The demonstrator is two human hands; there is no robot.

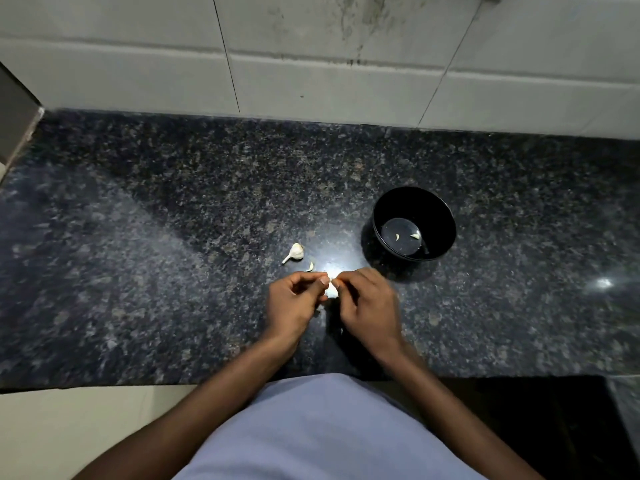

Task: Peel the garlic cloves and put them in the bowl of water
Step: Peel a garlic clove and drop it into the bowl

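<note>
My left hand (294,299) and right hand (367,299) pinch a garlic clove (331,289) between their fingers; slippery skin could shoot it off the bench's (138,237) near edge.

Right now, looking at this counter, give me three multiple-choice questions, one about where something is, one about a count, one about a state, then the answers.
1. Where does the garlic bulb lie relative to the black bowl?
A. Inside it
B. To its left on the counter
C. Behind it by the wall

2. How many pale pieces show in the bowl's water?
A. Two
B. Five
C. None

3. What are the two hands doing?
A. Resting flat on the counter
B. Lifting the bowl
C. Both pinching one piece of garlic

Answers:
1 B, the bulb sits left of the bowl.
2 A, two pieces show in the water.
3 C, left hand and right hand meet on the garlic.
</note>
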